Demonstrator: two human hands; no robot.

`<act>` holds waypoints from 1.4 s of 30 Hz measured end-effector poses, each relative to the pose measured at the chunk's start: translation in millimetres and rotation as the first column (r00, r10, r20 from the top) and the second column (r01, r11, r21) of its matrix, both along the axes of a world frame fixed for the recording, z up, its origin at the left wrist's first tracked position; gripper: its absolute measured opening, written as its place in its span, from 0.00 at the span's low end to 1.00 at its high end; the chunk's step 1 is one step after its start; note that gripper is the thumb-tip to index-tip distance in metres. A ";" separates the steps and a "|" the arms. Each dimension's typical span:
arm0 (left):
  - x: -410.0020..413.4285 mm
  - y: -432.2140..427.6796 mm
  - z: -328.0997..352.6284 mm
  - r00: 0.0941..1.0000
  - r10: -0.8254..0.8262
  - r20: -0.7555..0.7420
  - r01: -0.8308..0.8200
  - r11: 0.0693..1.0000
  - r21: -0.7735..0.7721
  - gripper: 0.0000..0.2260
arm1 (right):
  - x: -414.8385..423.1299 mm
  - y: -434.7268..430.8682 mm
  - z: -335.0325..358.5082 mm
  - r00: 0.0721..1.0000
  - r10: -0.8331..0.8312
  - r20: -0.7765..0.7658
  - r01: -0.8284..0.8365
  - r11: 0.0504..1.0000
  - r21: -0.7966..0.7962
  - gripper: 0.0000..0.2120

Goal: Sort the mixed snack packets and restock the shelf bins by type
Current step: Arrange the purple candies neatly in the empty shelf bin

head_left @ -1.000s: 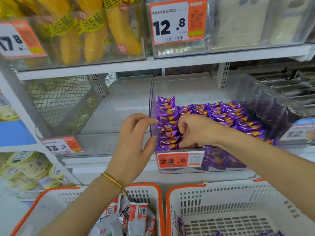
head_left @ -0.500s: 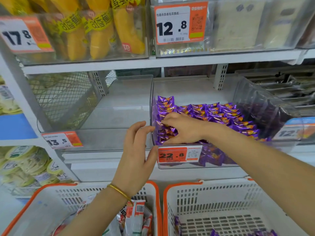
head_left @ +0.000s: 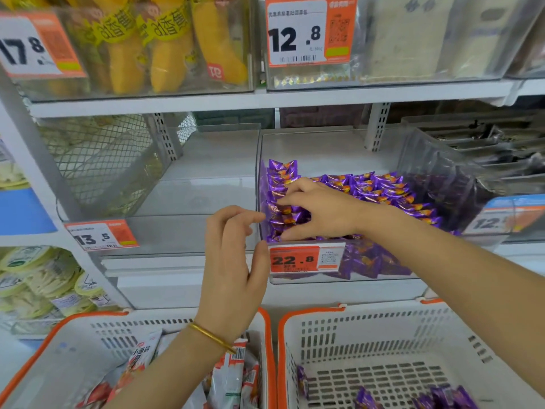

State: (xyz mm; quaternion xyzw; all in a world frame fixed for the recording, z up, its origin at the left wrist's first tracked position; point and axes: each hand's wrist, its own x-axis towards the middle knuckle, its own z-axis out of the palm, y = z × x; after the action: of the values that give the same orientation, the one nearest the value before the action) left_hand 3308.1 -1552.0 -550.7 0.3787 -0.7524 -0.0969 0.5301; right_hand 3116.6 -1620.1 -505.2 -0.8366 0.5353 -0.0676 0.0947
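Rows of purple snack packets (head_left: 383, 190) fill a clear shelf bin (head_left: 424, 172) tagged 22.8 (head_left: 303, 259). My right hand (head_left: 321, 211) reaches into the bin from the right, its fingers and thumb spread over the packets in the left-hand row and touching them. Beside the bin's front left corner hovers my left hand (head_left: 233, 261), fingers loosely curled and holding nothing, thumb near the price tag. Below, the white basket (head_left: 88, 338) on the left holds red-and-white packets (head_left: 230, 376). A second white basket (head_left: 368, 329) on the right holds a few purple packets (head_left: 442, 397).
Left of the purple bin stands a clear bin (head_left: 191, 202) with nothing in it, tagged 13.5 (head_left: 100, 236). The shelf above carries bins of yellow packets (head_left: 165, 54) and pale packets (head_left: 413, 39). Dark packets (head_left: 486, 143) fill a bin at the right.
My right hand has slid from the bin's front edge further back along the left row of purple packets. My left hand has stayed by the bin's corner, with its fingers curled a little more.
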 end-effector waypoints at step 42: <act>-119.1 13.4 -346.1 -0.264 -0.611 0.746 -0.289 0.788 0.543 0.13 | -110.0 240.8 -415.7 0.934 0.069 -0.350 0.207 0.694 0.690 0.31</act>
State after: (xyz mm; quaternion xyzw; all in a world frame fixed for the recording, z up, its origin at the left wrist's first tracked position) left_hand 3189.1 -1538.6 -896.7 0.3169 -0.8446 -0.0530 -0.4282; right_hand 3006.6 -1379.3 -921.0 -0.7103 0.5583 0.2921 0.3137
